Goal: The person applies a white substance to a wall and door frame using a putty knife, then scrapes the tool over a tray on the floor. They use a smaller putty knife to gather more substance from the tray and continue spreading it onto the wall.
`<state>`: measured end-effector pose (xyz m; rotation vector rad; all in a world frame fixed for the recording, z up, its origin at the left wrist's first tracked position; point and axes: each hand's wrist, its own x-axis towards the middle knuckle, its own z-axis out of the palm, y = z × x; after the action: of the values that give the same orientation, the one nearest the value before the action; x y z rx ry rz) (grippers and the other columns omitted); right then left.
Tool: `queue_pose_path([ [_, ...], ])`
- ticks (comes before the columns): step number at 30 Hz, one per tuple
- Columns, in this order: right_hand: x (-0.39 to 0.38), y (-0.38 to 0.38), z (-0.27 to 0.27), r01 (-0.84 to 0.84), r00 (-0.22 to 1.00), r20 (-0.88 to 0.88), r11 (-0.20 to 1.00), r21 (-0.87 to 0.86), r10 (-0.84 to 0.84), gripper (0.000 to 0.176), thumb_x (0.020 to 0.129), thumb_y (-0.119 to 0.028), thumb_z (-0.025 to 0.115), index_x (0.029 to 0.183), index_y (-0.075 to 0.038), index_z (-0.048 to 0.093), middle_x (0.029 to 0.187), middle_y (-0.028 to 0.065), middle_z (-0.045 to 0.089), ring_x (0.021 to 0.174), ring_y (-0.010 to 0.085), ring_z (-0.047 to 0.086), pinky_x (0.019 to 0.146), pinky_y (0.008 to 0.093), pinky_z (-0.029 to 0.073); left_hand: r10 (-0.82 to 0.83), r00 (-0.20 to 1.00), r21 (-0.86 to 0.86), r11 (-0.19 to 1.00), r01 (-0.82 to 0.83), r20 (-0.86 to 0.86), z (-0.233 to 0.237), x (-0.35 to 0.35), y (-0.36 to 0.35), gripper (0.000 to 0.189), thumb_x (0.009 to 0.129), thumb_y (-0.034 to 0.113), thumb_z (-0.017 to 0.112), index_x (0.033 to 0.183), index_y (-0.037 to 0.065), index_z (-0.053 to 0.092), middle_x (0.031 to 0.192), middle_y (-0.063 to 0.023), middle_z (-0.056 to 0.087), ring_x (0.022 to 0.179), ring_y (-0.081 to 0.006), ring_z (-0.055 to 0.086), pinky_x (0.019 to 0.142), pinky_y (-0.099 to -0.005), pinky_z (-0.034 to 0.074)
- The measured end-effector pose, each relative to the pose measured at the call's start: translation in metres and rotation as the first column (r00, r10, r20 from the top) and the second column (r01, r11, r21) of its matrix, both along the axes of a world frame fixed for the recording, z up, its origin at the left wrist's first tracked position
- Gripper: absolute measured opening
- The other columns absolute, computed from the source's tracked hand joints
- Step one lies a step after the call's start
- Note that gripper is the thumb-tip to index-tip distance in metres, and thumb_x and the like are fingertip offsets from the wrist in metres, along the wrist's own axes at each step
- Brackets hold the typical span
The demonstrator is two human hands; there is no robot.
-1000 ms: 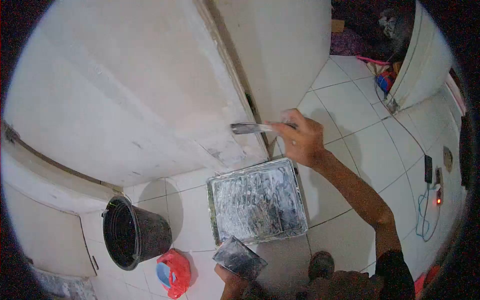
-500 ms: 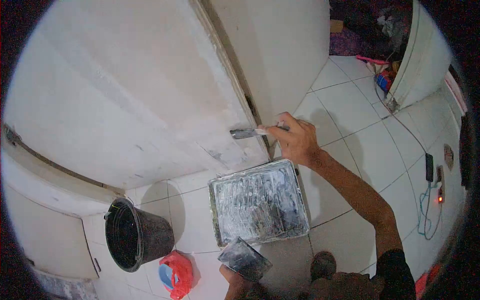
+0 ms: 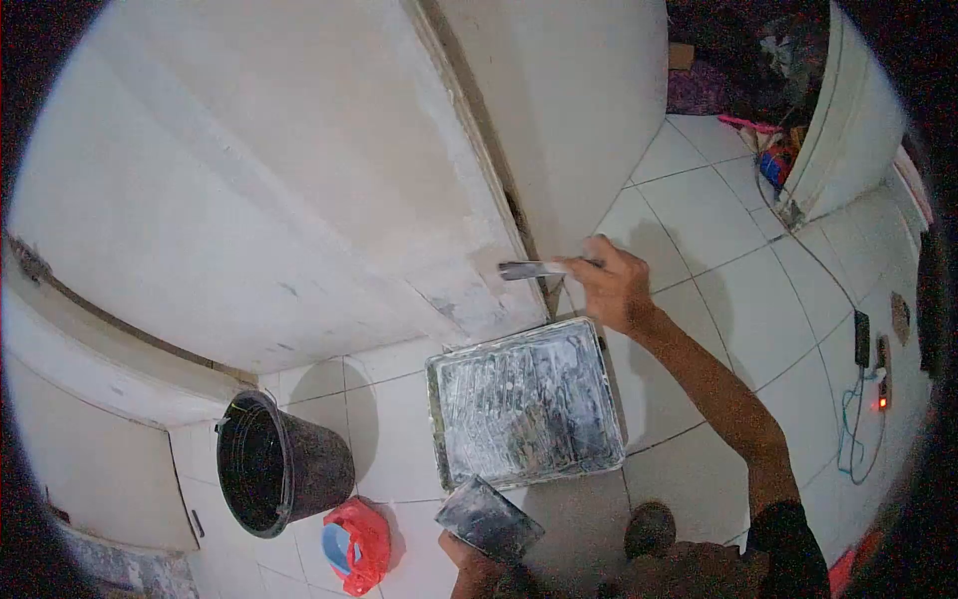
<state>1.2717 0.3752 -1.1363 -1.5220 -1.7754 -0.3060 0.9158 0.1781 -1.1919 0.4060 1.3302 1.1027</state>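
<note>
A wide scraper (image 3: 489, 519) is gripped by the left hand (image 3: 467, 567) over the tiles (image 3: 399, 439); if tilted, filler could be dropped. Farther off, the putty knife (image 3: 529, 270), pinched by the right hand (image 3: 619, 285), is laid against the wall panel (image 3: 299, 200), which could be gouged by too steep a blade.

This looks like a room in a home that is under repair or repainting. The floor (image 3: 699, 220) has white square tiles, and the pale wall (image 3: 259, 180) shows rough grey patches near its bottom. A metal tray (image 3: 526, 402) smeared with white filler lies on the tiles, near a black bucket (image 3: 282, 462) and a red plastic bag (image 3: 359, 544). A putty knife (image 3: 529, 270) touches the wall, and a wide scraper (image 3: 489, 519) is just below the tray. At the far side a cable (image 3: 848, 439) lies on the floor. Behind an open doorway, household clutter (image 3: 738, 60) is seen.
</note>
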Motion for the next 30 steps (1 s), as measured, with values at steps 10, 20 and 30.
queue_pose_path([
  [10, -0.004, 0.008, -0.018, -0.044, 0.999, 0.034, 0.994, 0.095, 0.041, 0.03, 0.072, -0.013, 0.064, 0.101, -0.017, 0.069, 0.091, 0.0107, 0.056, 0.067, 0.0261, 0.062, 0.058, 0.0367, 0.051, 0.071, 0.997, -0.009, 0.997, -0.071, 0.007, 0.0, -0.002, 0.004, 0.021, 0.08, 0.018, 0.067, 0.094, 0.002, 0.06, 0.086, -0.0047, 0.064, 0.071, -0.0164, 0.061, 0.064, -0.0337, 0.052],
  [20, -0.005, -0.094, -0.024, -0.493, 0.299, -0.943, 0.822, -0.284, -0.146, 0.022, 0.088, -0.018, 0.061, 0.102, -0.001, 0.06, 0.085, 0.0057, 0.059, 0.065, 0.014, 0.058, 0.056, 0.0279, 0.047, 0.038, 0.968, -0.016, 0.999, -0.044, -0.249, 0.052, 0.015, 0.023, 0.02, 0.083, 0.016, 0.062, 0.097, 0.002, 0.06, 0.089, -0.0053, 0.065, 0.077, -0.0184, 0.064, 0.065, -0.0363, 0.053],
  [30, -0.113, -0.2, -0.013, -0.62, 0.427, -0.889, 0.769, -0.158, 0.162, 0.037, 0.096, -0.031, 0.048, 0.111, 0.001, 0.059, 0.085, 0.0111, 0.06, 0.068, 0.0146, 0.054, 0.06, 0.0319, 0.044, 0.228, 0.942, -0.06, 0.974, -0.22, 0.246, 0.082, 0.04, 0.036, 0.039, 0.093, 0.03, 0.042, 0.12, 0.005, 0.056, 0.105, -0.0109, 0.062, 0.091, -0.0278, 0.062, 0.082, -0.0431, 0.05],
])
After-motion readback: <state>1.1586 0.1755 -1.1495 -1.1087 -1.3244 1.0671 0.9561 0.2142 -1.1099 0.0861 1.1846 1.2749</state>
